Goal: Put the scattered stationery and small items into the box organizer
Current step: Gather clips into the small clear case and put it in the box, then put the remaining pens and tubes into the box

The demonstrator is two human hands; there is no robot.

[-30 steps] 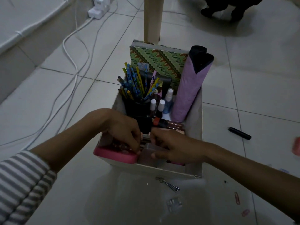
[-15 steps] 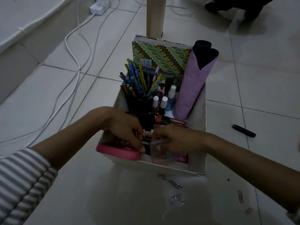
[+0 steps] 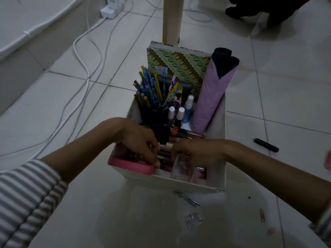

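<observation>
The white box organizer (image 3: pixel 179 182) stands on the tiled floor, holding pencils (image 3: pixel 154 88), a patterned book (image 3: pixel 180 67), a purple roll (image 3: pixel 213 97), small bottles and lipsticks. My left hand (image 3: pixel 141 142) reaches into the front left, its bent fingertips on items beside a pink case (image 3: pixel 130 165). In the front middle, my right hand (image 3: pixel 197 153) grips a clear plastic container (image 3: pixel 179 170). On the floor lie a black pen (image 3: pixel 266 145), a metal clip (image 3: pixel 188 199), a small clear piece (image 3: pixel 193 219) and pink paper clips (image 3: pixel 262 214).
A wooden table leg (image 3: pixel 172 20) stands just behind the box. White cables (image 3: pixel 86 68) run across the floor at left to a power strip (image 3: pixel 112 9). A dark shape (image 3: pixel 259 9) sits at the top right. Something pink (image 3: pixel 328 160) shows at the right edge.
My right hand has turned the clear container upright and moved it down into the front of the box. My left hand has stayed beside the pink case.
</observation>
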